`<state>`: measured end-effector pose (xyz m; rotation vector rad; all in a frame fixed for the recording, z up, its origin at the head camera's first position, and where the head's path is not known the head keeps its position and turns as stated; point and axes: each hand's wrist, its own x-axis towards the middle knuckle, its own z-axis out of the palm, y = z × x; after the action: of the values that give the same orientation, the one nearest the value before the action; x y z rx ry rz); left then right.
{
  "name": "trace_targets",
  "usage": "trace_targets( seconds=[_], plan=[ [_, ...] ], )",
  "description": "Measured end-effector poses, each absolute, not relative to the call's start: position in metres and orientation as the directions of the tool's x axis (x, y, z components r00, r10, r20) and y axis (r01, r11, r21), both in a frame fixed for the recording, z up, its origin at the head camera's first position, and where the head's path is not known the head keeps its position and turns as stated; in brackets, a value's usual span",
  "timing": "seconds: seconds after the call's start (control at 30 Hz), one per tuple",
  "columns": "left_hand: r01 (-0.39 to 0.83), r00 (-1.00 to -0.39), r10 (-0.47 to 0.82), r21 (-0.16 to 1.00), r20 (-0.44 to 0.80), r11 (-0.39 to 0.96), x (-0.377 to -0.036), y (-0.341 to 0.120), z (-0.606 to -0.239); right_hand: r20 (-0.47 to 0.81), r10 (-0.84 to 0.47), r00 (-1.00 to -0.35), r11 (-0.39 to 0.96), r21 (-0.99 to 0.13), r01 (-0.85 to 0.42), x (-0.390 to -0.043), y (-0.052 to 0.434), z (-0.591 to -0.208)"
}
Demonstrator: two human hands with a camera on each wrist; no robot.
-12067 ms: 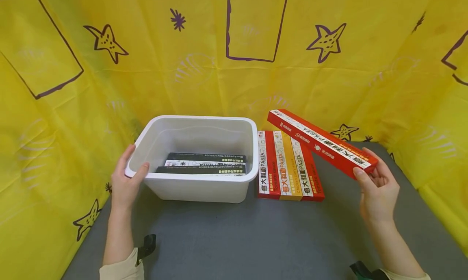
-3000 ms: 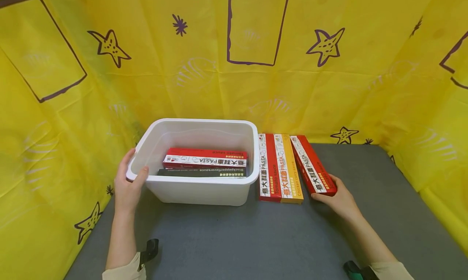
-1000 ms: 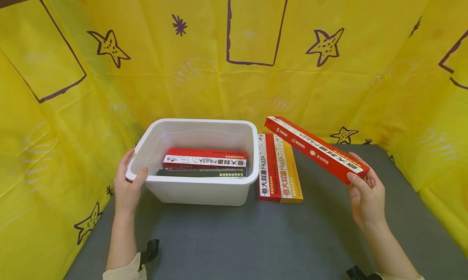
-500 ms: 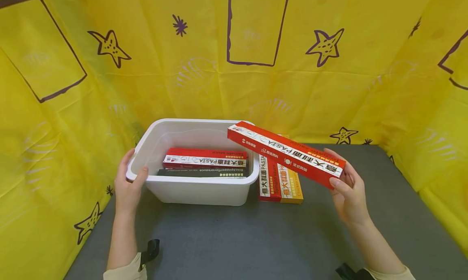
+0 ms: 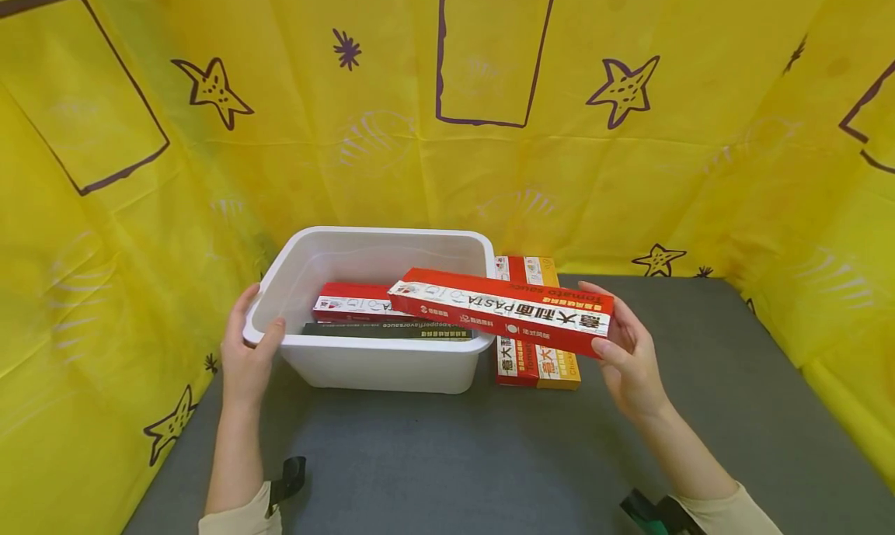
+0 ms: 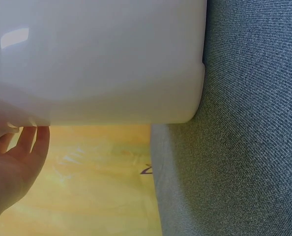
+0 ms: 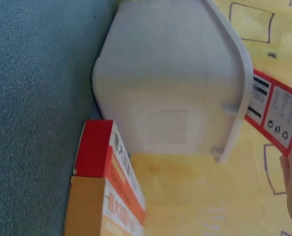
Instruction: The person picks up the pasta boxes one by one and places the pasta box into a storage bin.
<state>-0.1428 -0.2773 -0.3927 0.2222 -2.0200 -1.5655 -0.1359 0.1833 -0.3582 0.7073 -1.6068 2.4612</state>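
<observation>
My right hand pinches the right end of a red tomato sauce pasta box. The box's far end hangs over the right rim of a white plastic bin, tilted slightly. In the right wrist view the held pasta box shows its printed side beside the bin's rim. My left hand grips the bin's left rim, thumb inside and fingers outside; the left wrist view shows those fingers under the rim. Inside the bin lie another red pasta box and a black pepper one.
Right of the bin, a red pasta box and a yellow chicken curry one lie side by side, partly covered by the held box. Yellow patterned cloth surrounds the grey table at the back and sides.
My right hand has lifted the red pasta box from beside the yellow one and carried it left, its end now over the bin. Earlier, another red box went into the bin. My left hand stays put.
</observation>
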Motion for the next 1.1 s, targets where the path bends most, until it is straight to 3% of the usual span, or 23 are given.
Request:
trace_targets(
  seconds=[0.67,1.1],
  plan=[
    [0.188,-0.831,-0.460,0.937,0.312,0.296,-0.142,-0.277,-0.393,0.412,-0.188,-0.891,-0.482,-0.830,-0.282,-0.159,0.158,-0.359],
    [0.182,-0.835,-0.456,0.936,0.308,0.300,-0.141,-0.278,-0.393,0.263,-0.242,-0.934,-0.348,-0.922,-0.170,-0.171,0.139,-0.360]
  ],
)
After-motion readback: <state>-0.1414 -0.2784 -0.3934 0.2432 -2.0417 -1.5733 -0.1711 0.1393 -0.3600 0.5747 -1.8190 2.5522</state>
